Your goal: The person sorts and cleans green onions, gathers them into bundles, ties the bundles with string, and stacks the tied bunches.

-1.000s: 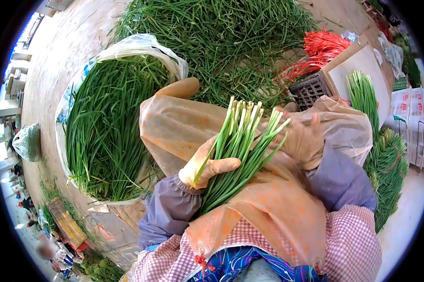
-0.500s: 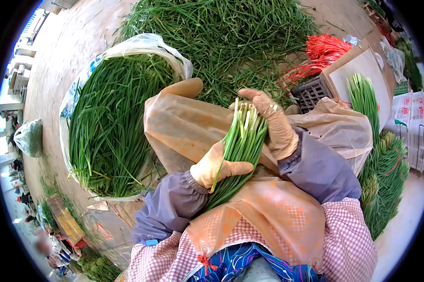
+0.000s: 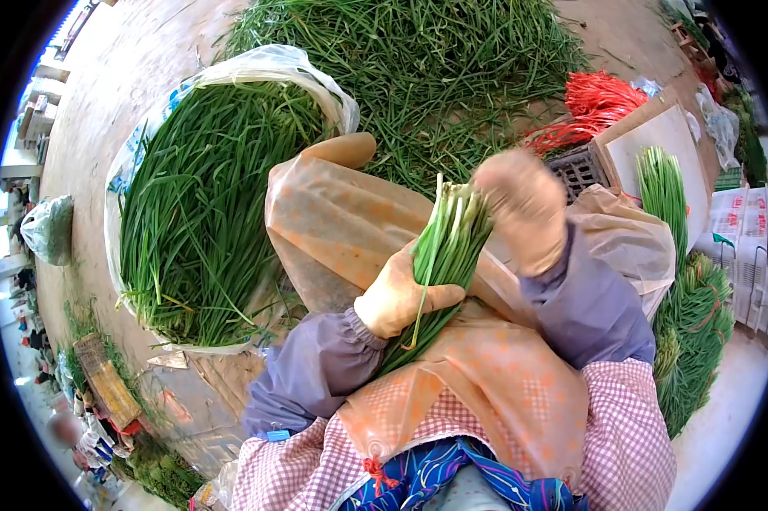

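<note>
My left hand (image 3: 398,294), in a pale glove, is closed around a bunch of garlic chives (image 3: 449,243). The bunch stands tilted over my lap, its whitish cut ends upward and its green leaves running down against the apron (image 3: 486,375). One thin blade hangs loose across the front of the bunch. My right hand (image 3: 524,204), gloved as well, is just right of the white ends. Motion smears its fingers, so I cannot tell whether they touch the stems.
At left stands a plastic-lined container (image 3: 343,102) full of loose chives (image 3: 205,213). A chive heap (image 3: 418,77) covers the floor ahead. To the right are red ties (image 3: 601,102), a dark crate (image 3: 578,170), a board (image 3: 652,140) and tied chive bundles (image 3: 695,341).
My right hand has moved right and slightly up, away from the middle of the stems, and is now blurred. My left hand still grips the bunch, shifted slightly right.
</note>
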### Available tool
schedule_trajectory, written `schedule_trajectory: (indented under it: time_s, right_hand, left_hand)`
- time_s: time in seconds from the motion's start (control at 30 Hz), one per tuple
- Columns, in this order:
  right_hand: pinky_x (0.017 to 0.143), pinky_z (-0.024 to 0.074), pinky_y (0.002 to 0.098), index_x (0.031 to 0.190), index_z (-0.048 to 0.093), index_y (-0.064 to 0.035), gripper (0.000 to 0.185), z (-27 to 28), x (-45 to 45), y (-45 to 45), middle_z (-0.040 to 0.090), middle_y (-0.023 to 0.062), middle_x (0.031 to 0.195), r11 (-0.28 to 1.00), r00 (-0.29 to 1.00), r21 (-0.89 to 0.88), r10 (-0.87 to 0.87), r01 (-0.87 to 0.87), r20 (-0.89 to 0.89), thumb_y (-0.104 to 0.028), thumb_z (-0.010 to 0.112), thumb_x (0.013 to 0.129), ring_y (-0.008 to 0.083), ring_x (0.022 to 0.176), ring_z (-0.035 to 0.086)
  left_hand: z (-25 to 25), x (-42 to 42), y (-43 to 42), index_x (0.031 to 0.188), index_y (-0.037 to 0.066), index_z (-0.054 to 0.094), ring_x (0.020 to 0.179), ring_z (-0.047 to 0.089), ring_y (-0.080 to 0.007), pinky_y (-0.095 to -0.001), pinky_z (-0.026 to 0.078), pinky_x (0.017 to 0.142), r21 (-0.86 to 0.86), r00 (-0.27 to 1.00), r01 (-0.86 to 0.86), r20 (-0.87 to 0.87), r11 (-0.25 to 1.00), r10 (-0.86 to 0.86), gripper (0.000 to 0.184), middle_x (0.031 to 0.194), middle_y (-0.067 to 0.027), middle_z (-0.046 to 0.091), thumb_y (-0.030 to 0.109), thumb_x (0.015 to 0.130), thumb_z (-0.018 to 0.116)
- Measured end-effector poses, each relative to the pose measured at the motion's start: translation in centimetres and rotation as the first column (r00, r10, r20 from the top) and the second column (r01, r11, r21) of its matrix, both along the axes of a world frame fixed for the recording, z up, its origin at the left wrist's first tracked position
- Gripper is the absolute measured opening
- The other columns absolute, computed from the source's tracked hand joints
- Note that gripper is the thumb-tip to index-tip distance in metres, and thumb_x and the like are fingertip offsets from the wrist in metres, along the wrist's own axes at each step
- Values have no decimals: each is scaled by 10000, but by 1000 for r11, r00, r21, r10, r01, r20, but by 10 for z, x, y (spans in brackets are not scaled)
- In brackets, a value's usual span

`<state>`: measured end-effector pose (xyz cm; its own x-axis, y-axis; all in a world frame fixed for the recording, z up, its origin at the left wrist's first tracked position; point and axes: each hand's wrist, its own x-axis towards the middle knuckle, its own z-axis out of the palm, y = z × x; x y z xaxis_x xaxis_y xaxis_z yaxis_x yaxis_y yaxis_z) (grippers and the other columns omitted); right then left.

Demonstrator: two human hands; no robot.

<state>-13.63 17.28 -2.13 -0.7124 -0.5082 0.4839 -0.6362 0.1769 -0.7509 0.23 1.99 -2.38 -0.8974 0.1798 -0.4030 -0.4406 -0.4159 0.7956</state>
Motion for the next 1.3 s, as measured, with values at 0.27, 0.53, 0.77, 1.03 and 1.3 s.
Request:
schedule_trajectory:
  time_s: [0.27,0.53,0.77,1.03,1.3]
  right_hand:
    - [1054,375,474,1083,660,-133,382,33,8,4,624,52,1182,799,789,525,513,-294,-339,-221,740,720,280,1139,583]
    - [626,545,296,947,662,-23,74,36,-6,-14,698,75,894,883,763,-450,200,131,615,-46,602,911,158,669,642]
    - [991,406,284,1416,432,-19,545,-20,-66,59,541,91,1333,981,744,-57,-103,187,660,-308,578,978,155,1241,498]
    - [1119,302,376,1434,421,-41,513,-16,-22,10,527,113,1381,840,669,-258,538,-477,513,-329,469,1012,246,1290,472]
    - [1012,445,373,1397,431,-81,671,-41,-33,66,580,154,1281,772,319,-552,461,316,828,-585,440,955,268,1156,574]
  left_hand:
    - [-3,-6,1,1302,-4,489,1059,553,-133,-301,441,949,-110,996,71,-52,991,-77,612,1167,-25,596,28,748,749]
    - [4,-5,0,1329,12,471,1030,564,-145,-306,453,930,-54,996,71,64,996,-68,647,1128,-41,605,61,753,761]
    - [-2,-4,-11,1331,5,451,1045,623,-240,-376,514,884,145,994,91,40,985,-98,692,1135,-126,634,141,743,790]
    - [9,-10,-11,1396,29,414,1078,587,-198,-348,471,953,303,974,124,146,945,-174,717,1201,-86,597,86,769,757]
    - [1,-1,-24,1376,3,438,1074,605,-220,-362,484,959,403,972,10,212,915,-104,665,1220,-103,598,150,798,732]
